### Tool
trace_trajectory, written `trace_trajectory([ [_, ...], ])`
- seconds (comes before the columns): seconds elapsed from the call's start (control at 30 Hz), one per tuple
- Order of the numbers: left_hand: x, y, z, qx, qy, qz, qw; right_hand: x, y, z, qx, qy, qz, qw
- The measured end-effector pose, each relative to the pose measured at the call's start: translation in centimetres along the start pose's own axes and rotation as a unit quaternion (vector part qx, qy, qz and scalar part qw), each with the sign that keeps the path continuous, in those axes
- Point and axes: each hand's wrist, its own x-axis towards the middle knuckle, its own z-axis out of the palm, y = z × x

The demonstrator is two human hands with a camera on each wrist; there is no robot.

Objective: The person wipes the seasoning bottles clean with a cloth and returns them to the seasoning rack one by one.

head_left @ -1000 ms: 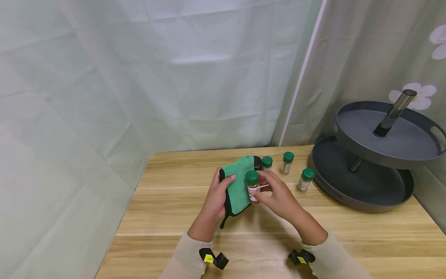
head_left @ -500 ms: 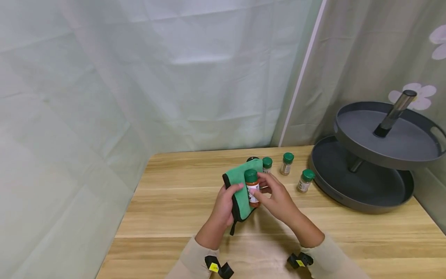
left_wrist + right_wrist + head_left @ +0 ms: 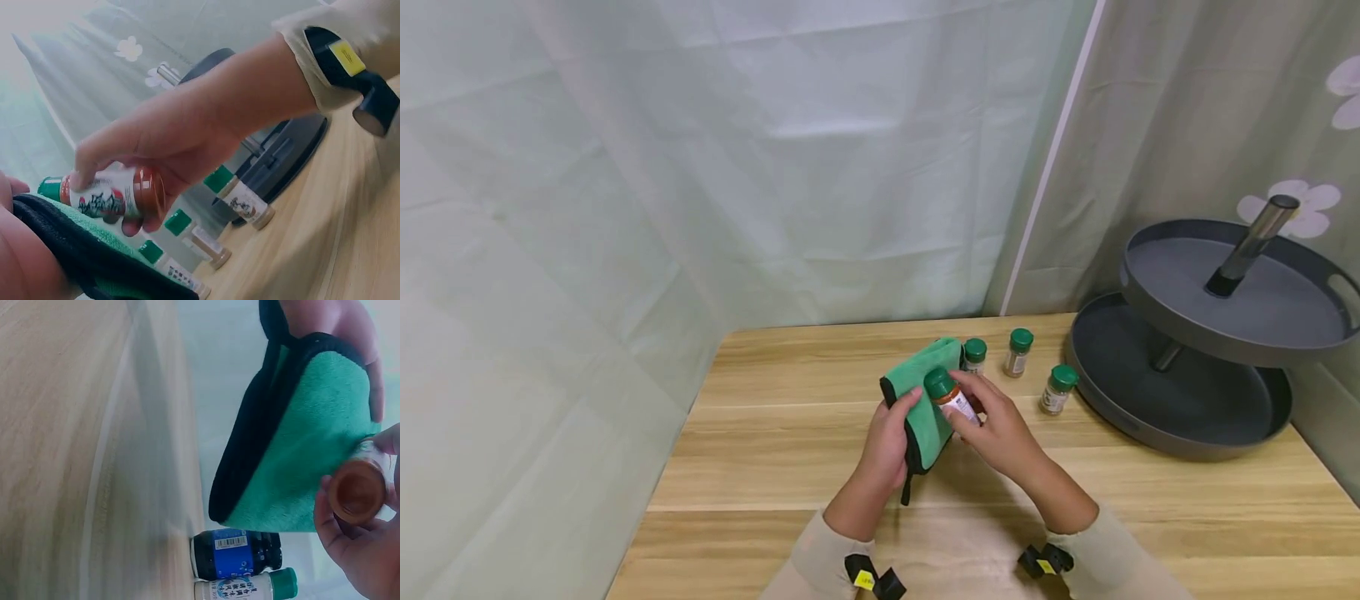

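My left hand (image 3: 886, 442) grips a folded green cloth (image 3: 921, 367) with black edging, its thumb lying on the front. Beside it my right hand (image 3: 1000, 429) holds a spice jar (image 3: 957, 403) with a green cap, a white label and red-orange contents. The jar is tilted, cap up and to the left, in front of the cloth. From the left wrist view, the right fingers curl round the jar's label (image 3: 103, 200), above the cloth's edge. The right wrist view shows the jar's round base (image 3: 357, 494) close against the cloth (image 3: 306, 437).
Three more green-capped jars stand on the wooden table (image 3: 760, 467): one behind the cloth (image 3: 975, 352), one farther right (image 3: 1018, 354) and one by the tray (image 3: 1057, 390). A dark bottle (image 3: 234, 553) with a blue label stands behind the cloth. A grey two-tier tray (image 3: 1180, 425) is at right.
My left hand has moved right with the cloth, bringing it behind the jar. The jar, upright earlier, now leans with its cap to the left. The dark bottle's lid is now hidden in the head view.
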Motion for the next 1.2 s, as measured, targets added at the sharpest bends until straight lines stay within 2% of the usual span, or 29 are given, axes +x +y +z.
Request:
trace_trajectory([
  [0.13, -0.1, 0.15, 0.03, 0.086, 0.014, 0.003, 0.9962, -0.01, -0.09, -0.28, -0.033, 0.014, -0.006, 0.999],
  [0.23, -0.3, 0.25, -0.03, 0.133, 0.008, 0.009, 0.9911, 0.09, -0.26, -0.46, -0.06, 0.025, -0.01, 0.998],
  [0.53, -0.83, 0.42, 0.03, 0.195, -0.022, 0.068, 0.9782, 0.25, -0.18, -0.5, -0.106, 0.024, 0.0, 0.994],
  [0.73, -0.73, 0.58, -0.01, 0.207, -0.021, 0.073, 0.9755, 0.29, 0.18, -0.36, -0.117, -0.005, 0.015, 0.993],
  [0.97, -0.45, 0.74, -0.55, 0.177, -0.019, 0.048, 0.9829, 0.03, -0.08, -0.1, -0.128, -0.043, -0.014, 0.991],
  [1.2, -0.38, 0.83, -0.69, 0.138, -0.011, 0.035, 0.9898, -0.33, -0.61, -0.27, -0.123, -0.054, -0.04, 0.99],
])
